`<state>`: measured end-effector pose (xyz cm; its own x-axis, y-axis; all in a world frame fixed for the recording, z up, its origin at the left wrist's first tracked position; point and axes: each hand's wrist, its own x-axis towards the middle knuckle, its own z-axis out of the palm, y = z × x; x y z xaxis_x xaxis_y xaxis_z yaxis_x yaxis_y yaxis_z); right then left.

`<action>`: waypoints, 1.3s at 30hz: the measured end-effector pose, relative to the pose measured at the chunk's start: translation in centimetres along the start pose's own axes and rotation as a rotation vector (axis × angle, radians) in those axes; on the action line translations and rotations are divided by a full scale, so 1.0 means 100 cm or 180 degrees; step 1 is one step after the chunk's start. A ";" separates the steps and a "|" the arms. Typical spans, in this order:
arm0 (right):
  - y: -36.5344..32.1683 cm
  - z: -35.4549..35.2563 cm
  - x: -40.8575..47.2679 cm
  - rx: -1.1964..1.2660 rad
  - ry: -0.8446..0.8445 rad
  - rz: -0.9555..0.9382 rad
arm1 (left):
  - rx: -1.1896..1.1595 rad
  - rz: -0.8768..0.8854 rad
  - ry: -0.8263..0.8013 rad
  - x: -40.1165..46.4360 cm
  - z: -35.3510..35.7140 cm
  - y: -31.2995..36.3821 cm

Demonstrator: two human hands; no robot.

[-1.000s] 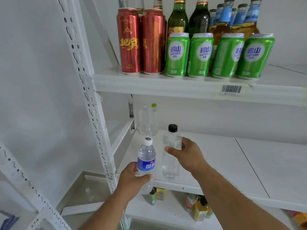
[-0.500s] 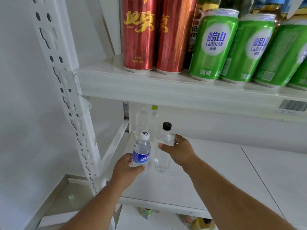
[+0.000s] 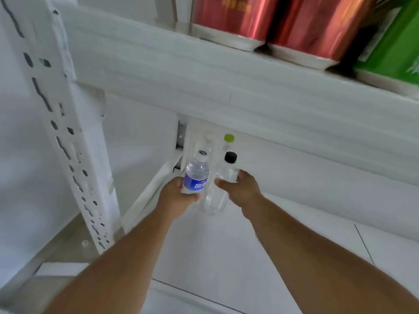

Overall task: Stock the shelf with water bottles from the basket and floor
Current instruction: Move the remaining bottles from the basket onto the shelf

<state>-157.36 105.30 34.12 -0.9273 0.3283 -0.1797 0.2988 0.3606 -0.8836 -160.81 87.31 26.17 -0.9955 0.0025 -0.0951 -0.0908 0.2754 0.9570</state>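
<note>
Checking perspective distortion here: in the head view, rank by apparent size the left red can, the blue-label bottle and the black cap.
1. Left red can, cropped and nearest, so unreliable.
2. Blue-label bottle.
3. Black cap.

Shop/stockroom: white slotted steel shelving (image 3: pixel 68 137), upper shelf (image 3: pixel 226 91) w/ rows of drink cans (image 3: pixel 233 17).

We see both arms reaching deep onto the white shelf (image 3: pixel 294 223). Left hand (image 3: pixel 175 198) grips a blue-label bottle (image 3: pixel 196 177); right hand (image 3: pixel 243 191) grips a black-cap clear bottle (image 3: pixel 223 177) just beside it. Two more bottles (image 3: pixel 217 146) stand at the shelf's back-left corner. Red cans (image 3: pixel 272 21) sit above.
</note>
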 end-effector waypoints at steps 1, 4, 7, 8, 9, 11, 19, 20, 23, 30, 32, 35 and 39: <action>0.001 0.003 0.005 0.0000 0.0014 0.0030 | -0.0003 0.0019 -0.0007 0.006 0.002 -0.001; 0.005 0.012 0.019 0.0023 0.0070 0.0044 | 0.0083 0.0072 -0.0001 0.021 0.010 -0.002; 0.007 0.018 0.028 0.0024 0.0097 0.0065 | 0.0042 0.0089 0.0065 0.031 0.016 0.000; 0.007 0.019 0.030 0.0015 0.0113 0.0096 | 0.0038 0.0107 0.0067 0.034 0.017 0.001; 0.006 0.020 0.032 0.0002 0.0128 0.0124 | 0.0043 0.0128 0.0048 0.038 0.018 0.002; 0.006 0.021 0.034 -0.0041 0.0145 0.0145 | 0.0063 0.0177 -0.0004 0.043 0.018 0.002; 0.016 0.022 0.034 -0.0084 0.0173 0.0162 | 0.0255 0.0313 -0.0099 0.045 0.022 -0.004; 0.018 0.022 0.033 -0.0072 0.0133 0.0222 | 0.0354 0.0323 -0.0144 0.044 0.021 -0.004; 0.026 0.022 0.029 -0.0019 -0.0007 0.0434 | 0.0757 0.0190 -0.0299 0.038 0.019 -0.003; 0.042 0.019 -0.008 -0.0359 -0.0214 0.0651 | 0.1023 -0.0060 -0.0529 -0.021 0.008 -0.005; 0.044 0.018 -0.025 -0.0617 -0.0300 0.0561 | 0.1370 -0.0037 -0.0699 -0.039 0.000 -0.003; 0.044 0.015 -0.053 -0.1477 -0.0378 0.0124 | 0.2205 0.0286 -0.0895 -0.065 -0.015 0.004; 0.048 0.016 -0.092 -0.2705 -0.0367 -0.0454 | 0.3244 0.0829 -0.0963 -0.096 -0.033 0.015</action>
<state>-147.81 102.57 30.83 -0.9721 0.1564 -0.1750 0.2023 0.9364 -0.2868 -151.50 84.52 29.43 -0.9199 0.3736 -0.1195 0.3265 0.8980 0.2948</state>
